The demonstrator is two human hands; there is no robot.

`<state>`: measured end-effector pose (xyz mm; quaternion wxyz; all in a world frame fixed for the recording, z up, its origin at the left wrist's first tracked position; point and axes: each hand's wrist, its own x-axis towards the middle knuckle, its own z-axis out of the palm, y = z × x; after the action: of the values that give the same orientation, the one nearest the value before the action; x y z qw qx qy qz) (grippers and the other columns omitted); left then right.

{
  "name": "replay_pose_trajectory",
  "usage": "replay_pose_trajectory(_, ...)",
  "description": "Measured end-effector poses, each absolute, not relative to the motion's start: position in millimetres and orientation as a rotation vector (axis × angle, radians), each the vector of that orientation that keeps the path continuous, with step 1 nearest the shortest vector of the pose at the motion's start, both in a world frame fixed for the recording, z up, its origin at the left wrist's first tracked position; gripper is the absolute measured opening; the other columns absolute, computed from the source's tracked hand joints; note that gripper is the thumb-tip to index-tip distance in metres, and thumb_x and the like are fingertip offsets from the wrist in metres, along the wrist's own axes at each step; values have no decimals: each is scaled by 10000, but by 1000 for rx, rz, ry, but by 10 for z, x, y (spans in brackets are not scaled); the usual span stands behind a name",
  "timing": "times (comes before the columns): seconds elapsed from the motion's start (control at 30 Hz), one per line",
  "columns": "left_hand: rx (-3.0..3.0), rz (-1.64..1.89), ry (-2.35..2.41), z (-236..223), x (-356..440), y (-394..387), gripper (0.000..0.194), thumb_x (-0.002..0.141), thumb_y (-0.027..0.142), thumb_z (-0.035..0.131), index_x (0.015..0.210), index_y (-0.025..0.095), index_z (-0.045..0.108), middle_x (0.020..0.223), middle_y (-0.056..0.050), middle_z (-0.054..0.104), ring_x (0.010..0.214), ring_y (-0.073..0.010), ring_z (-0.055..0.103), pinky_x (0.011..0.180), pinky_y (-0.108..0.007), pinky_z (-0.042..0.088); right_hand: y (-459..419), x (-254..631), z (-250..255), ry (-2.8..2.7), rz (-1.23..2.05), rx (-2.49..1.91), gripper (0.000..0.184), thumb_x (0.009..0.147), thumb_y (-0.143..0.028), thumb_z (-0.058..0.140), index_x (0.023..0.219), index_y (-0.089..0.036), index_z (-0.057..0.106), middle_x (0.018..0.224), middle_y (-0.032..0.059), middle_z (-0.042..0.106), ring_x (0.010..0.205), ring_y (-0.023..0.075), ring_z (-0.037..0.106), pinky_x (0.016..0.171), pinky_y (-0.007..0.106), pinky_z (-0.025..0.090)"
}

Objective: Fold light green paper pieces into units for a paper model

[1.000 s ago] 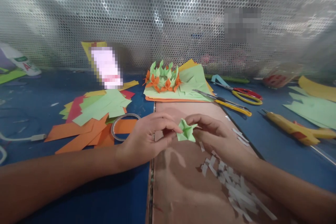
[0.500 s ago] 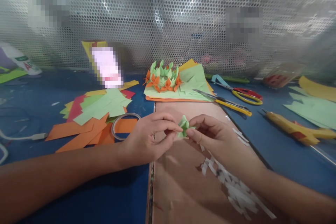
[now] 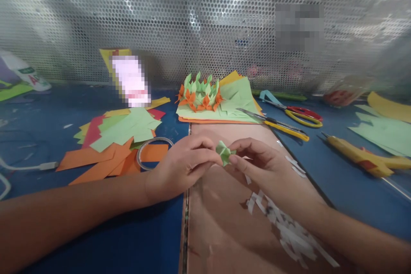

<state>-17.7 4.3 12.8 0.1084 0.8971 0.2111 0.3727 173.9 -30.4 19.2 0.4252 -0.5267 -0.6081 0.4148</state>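
Observation:
A small folded piece of light green paper is held up between my two hands, above the brown board. My left hand pinches its left side with thumb and fingers. On the other side, the thumb and forefinger of my right hand grip its right edge. Beyond the hands, several folded green and orange paper pieces stand in a ring on a stack of coloured paper.
Left lie orange paper strips, a tape roll and a pixelated phone. To the right are a utility knife, scissors and a yellow glue gun. White paper scraps litter the board. A perforated metal sheet stands behind.
The green paper piece has turned between my fingers, showing a broader face. My left fingers have closed in more tightly against its left side.

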Motion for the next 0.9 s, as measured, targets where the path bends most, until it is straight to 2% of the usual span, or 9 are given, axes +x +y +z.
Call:
replay_pose_trajectory(0.17, 2631, 1118, 596, 134, -173, 34, 183, 835, 99, 477, 858, 181, 639, 851, -41, 620, 799, -119, 586, 717, -217, 471, -338, 1710, 262, -1502, 1055, -1403, 182, 726, -349, 643, 783, -177, 634, 676, -7, 619, 499, 81, 502, 446, 193, 414)
replay_pose_trajectory(0.3, 2534, 1194, 635, 119, -163, 21, 172, 817, 85, 505, 840, 182, 645, 893, -42, 627, 849, -117, 596, 764, -215, 476, -373, 1687, 290, -1423, 1098, -1451, 221, 725, -394, 632, 777, -180, 638, 544, -41, 560, 405, 66, 444, 385, 192, 377)
replay_pose_trajectory(0.47, 2406, 1234, 662, 121, -141, 18, 164, 791, 59, 529, 810, 172, 647, 872, -39, 636, 844, -107, 606, 774, -199, 478, -375, 1692, 276, -1402, 1253, -1421, 253, 768, -425, 584, 788, -174, 614, 517, -56, 517, 353, 36, 349, 339, 175, 309)
replay_pose_trajectory(0.53, 2365, 1240, 681, 121, -131, 13, 160, 783, 58, 536, 800, 171, 647, 866, -38, 641, 834, -107, 609, 780, -202, 479, -374, 1687, 275, -1374, 1287, -1394, 234, 775, -411, 582, 776, -179, 607, 519, -64, 503, 354, 30, 328, 357, 174, 322)
replay_pose_trajectory(0.7, 2098, 1210, 787, 123, -94, -54, 111, 749, 74, 568, 779, 153, 639, 893, -59, 627, 869, -130, 606, 780, -221, 503, -372, 1665, 241, -1258, 1313, -1311, 213, 722, -392, 651, 739, -182, 623, 679, -20, 590, 551, 86, 508, 518, 204, 435)
replay_pose_trajectory(0.8, 1848, 1170, 807, 128, -58, -97, 81, 730, 104, 604, 796, 144, 628, 954, -66, 580, 881, -128, 591, 753, -209, 520, -360, 1668, 185, -1203, 1381, -1211, 194, 729, -377, 658, 757, -187, 631, 717, -14, 602, 651, 96, 539, 619, 208, 448)
replay_pose_trajectory(0.9, 1728, 1165, 838, 125, -24, -95, 43, 709, 131, 644, 738, 140, 614, 945, -51, 538, 882, -118, 571, 770, -201, 506, -348, 1669, 160, -1188, 1388, -1217, 171, 741, -362, 655, 765, -194, 632, 667, -31, 583, 577, 71, 510, 562, 189, 428)
